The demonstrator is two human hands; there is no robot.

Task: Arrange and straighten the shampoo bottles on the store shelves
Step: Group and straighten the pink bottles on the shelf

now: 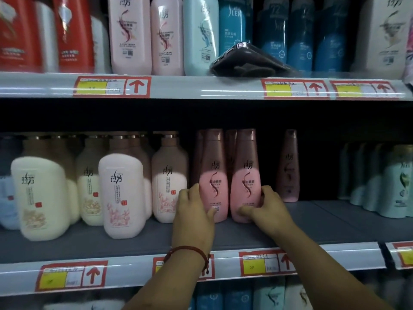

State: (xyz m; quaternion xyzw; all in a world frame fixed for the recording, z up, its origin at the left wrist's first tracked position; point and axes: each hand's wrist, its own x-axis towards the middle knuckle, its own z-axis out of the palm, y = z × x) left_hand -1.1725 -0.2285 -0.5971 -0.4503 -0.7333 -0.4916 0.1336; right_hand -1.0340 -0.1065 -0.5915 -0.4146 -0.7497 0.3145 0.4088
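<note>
Two hands reach onto the middle shelf. The left hand grips the left pink bottle low on its side, thumb across the front. The right hand grips the right pink bottle the same way. The two bottles stand upright and touch each other. A third pink bottle stands apart, farther right and farther back. Cream bottles stand to the left. A red string band goes round the left wrist. On the top shelf a dark flat thing lies in front of blue bottles.
</note>
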